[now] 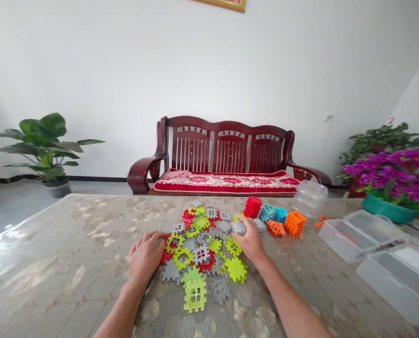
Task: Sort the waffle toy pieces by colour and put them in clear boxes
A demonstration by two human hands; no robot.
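A loose heap of flat plastic interlocking tiles with toothed edges, in lime, grey and red, lies on the table. Some tiles are solid, such as a lime tile (236,270), and others have window cut-outs, such as a lime window tile (195,296). My left hand (146,255) rests palm down at the heap's left edge, its fingers extended and touching red tiles (165,257). On the opposite side, my right hand (251,238) has thumb and forefinger apart, with a grey tile (238,227) between them. Its other fingers are mostly hidden.
Beyond my right hand are a red block (252,207), teal pieces (267,212) and an orange block (295,224). Clear plastic boxes (348,240) and a purple flower pot (392,209) stand at the right. A wooden bench (230,145) is behind the patterned table (72,263).
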